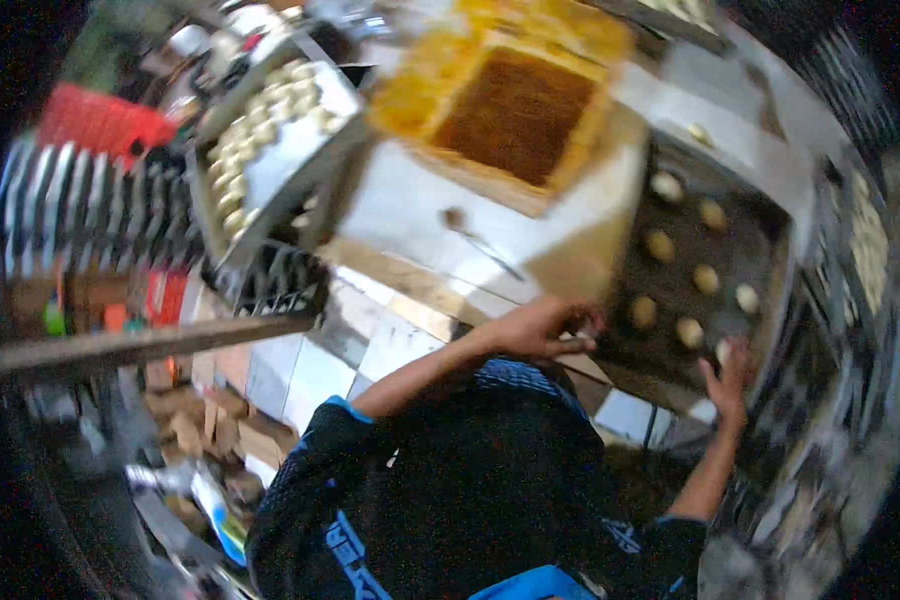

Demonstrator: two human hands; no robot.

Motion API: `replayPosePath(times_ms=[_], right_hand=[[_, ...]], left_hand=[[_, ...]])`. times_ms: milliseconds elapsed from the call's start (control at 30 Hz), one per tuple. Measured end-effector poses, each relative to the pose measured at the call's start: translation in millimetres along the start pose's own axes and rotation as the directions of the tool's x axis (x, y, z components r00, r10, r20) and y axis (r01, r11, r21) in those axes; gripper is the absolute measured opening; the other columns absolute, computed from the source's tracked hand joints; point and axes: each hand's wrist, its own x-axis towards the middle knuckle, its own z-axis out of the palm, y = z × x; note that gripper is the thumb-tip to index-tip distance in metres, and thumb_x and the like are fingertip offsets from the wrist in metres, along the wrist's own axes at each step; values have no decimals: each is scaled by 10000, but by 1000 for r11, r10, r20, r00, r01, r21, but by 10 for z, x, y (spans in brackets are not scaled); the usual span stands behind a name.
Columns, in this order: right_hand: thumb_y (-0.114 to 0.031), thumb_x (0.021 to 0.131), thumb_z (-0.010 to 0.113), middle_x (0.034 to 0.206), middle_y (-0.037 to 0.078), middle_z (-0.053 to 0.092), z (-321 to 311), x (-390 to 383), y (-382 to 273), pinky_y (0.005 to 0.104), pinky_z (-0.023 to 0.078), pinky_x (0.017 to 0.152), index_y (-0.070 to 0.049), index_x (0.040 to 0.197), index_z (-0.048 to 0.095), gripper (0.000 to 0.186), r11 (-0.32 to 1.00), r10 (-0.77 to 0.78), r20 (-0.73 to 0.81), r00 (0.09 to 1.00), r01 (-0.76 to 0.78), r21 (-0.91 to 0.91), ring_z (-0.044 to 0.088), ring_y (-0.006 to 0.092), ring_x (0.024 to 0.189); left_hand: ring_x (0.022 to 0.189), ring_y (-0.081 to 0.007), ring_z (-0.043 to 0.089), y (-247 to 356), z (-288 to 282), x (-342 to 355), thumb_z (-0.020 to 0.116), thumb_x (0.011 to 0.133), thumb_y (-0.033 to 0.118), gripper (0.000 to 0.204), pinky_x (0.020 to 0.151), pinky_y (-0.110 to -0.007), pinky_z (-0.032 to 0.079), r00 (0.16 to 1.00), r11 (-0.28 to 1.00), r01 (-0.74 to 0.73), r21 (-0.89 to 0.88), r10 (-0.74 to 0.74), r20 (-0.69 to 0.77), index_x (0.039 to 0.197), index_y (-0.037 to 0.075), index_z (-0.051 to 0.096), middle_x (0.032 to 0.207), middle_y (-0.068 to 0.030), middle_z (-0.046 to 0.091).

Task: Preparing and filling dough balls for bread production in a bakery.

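A dark baking tray (630, 355) lies to my right, with several round dough balls (706, 279) spaced over it, some pale and some browner. At the tray's near right part, my right hand (730, 382) has its fingers at a pale dough ball (722, 351), gripping it. Just off the tray's left edge, my left hand (552, 328) is curled, thumb and fingertips close together. Something whitish shows at those fingertips, too blurred to name. A spoon (490, 253) rests on the pale tabletop ahead of my left hand.
Ahead stands a yellow-edged square container (558, 200) with brown filling. A tray with white-lined bottom (288, 158) holds several dough balls at the far left, above stacked metal trays (90, 205). A wooden bar (160, 340) juts in from the left. More racks line the right side.
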Motion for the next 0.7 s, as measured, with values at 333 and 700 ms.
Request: replayPosePath(times_ms=[333, 700], right_hand=[[-161, 876, 589, 1096, 174, 544, -711, -298, -2367, 394, 453, 880, -4, 1041, 623, 230, 971, -41, -926, 374, 233, 51, 546, 309, 1009], [-118, 838, 570, 826, 114, 617, -467, -633, -4103, 341, 473, 744, 1, 896, 635, 148, 703, -55, -730, 681, 546, 456, 596, 225, 796]], left_hand=[[937, -330, 636, -522, -4024, -1846, 588, 815, 483, 498, 795, -419, 493, 422, 646, 720, 253, -120, -898, 998, 29, 676, 949, -210, 664], [715, -399, 572, -210, -3243, -1708, 586, 770, -18, 275, 632, -409, 459, 444, 843, 221, 490, 360, -820, 1024, -14, 479, 749, -204, 574]])
